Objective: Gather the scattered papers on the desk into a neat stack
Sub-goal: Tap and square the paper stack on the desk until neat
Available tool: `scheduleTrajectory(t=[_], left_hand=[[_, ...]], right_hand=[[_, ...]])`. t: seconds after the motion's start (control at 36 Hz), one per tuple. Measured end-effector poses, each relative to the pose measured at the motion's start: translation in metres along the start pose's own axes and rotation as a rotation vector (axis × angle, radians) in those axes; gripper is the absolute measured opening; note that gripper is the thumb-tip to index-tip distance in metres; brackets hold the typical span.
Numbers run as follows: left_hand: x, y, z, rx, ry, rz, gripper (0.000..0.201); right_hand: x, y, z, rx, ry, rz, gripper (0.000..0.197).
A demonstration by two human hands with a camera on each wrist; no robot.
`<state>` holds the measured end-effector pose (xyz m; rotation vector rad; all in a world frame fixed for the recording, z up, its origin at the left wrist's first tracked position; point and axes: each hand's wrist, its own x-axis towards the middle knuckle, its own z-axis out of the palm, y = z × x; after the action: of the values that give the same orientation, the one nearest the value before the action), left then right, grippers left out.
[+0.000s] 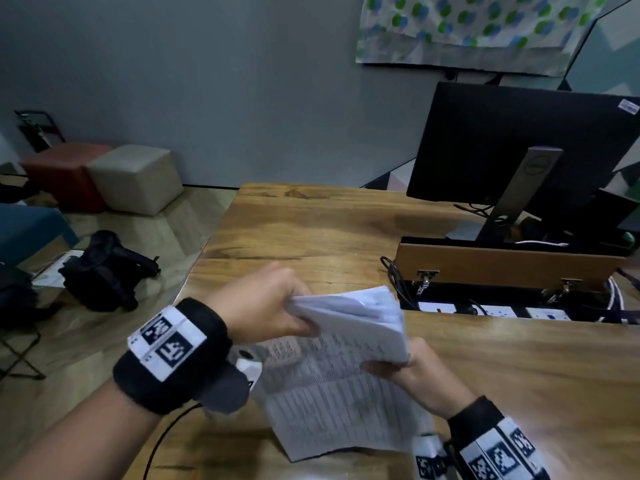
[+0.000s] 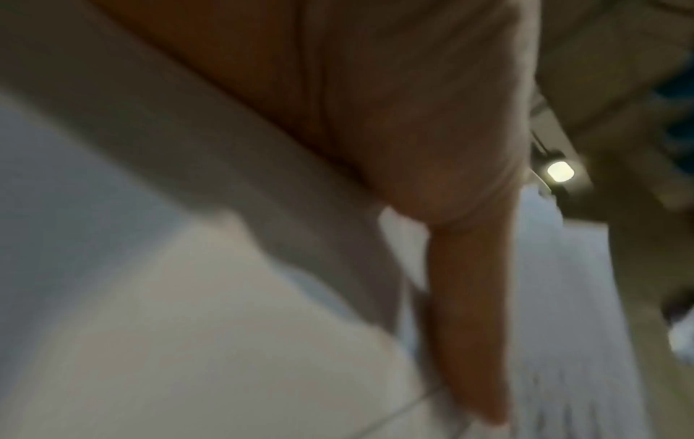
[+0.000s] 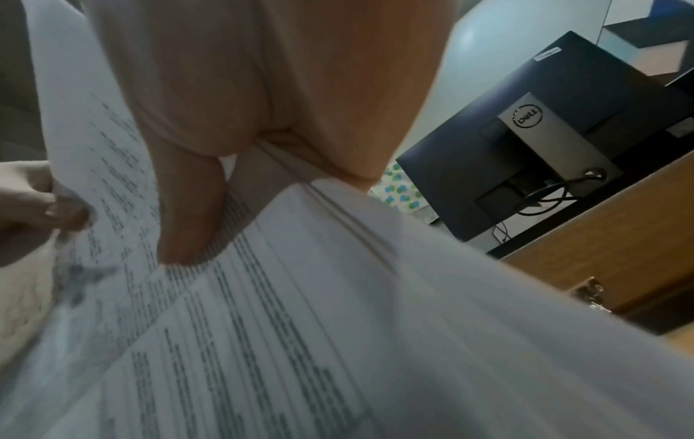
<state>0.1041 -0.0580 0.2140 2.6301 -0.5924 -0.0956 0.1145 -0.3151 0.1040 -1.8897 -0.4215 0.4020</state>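
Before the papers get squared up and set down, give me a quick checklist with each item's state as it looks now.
1. Left hand grips the papers: ok.
2. Right hand grips the other side: ok.
3. Edges aligned: not ok, sheets fan apart and hang loose.
4. Bare desk to set down on: ok.
5. Clear of the open cable tray: ok, though it lies close.
6. No stray sheets left on the desk: cannot tell, the near part is hidden.

The papers point(image 1: 349, 341) are held above the near middle of the desk point(image 1: 311, 230), left hand point(image 1: 266, 306) at their left edge, right hand point(image 1: 412, 368) at their right; behind them an open cable box point(image 1: 509, 268), seemingly recessed; 1 monitor point(image 1: 519, 143) behind that; 2 stools point(image 1: 135, 178) on the floor, far left.
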Motion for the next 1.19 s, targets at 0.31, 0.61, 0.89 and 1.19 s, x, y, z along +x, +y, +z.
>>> scheduleTrajectory(t=[0.31,0.61,0.89,1.19], left_hand=[[-0.058,-0.081,0.006,-0.854,0.423,-0.198,0.037],[-0.071,-0.102,0.099,-1.105,0.490,-0.402,0.080],[-0.087,-0.123,0.146,-1.104,0.463,-0.518,0.098],[-0.079,-0.089,0.122,-1.105,0.620,-0.410,0.031]], right_hand=[[-0.030,0.058,-0.065,0.357,0.148,0.143,0.050],[-0.023,0.068,-0.011,0.427,0.251,0.103,0.058],[-0.034,0.115,0.008,0.359,0.410,0.106,0.090],[-0.039,0.067,-0.004,0.248,0.460,-0.089,0.027]])
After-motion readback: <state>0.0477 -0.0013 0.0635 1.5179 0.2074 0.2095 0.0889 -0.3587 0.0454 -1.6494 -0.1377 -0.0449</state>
